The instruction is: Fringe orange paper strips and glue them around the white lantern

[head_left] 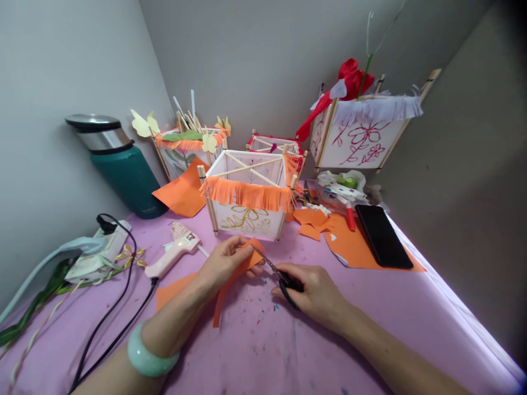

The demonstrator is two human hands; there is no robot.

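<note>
My left hand (229,259) pinches a folded strip of orange paper (252,259), whose tail hangs down toward the table. Black-handled scissors (288,282) sit in my right hand (315,291), with fingers closed around the handles. The scissor blades meet the strip's edge close to my left fingertips; whether they are cutting through it I cannot tell. Just beyond my hands stands a square lantern (247,216) of white panels and wooden sticks, with orange fringe along its top edge and a yellow flower drawn on the front.
A pink glue gun (175,255) lies at left, its black cord running past a power strip (99,258). Behind stand a teal bottle (127,170) and other lanterns. Orange sheets and a black phone (382,236) lie at right, near the table edge. A white lantern (362,137) hangs above.
</note>
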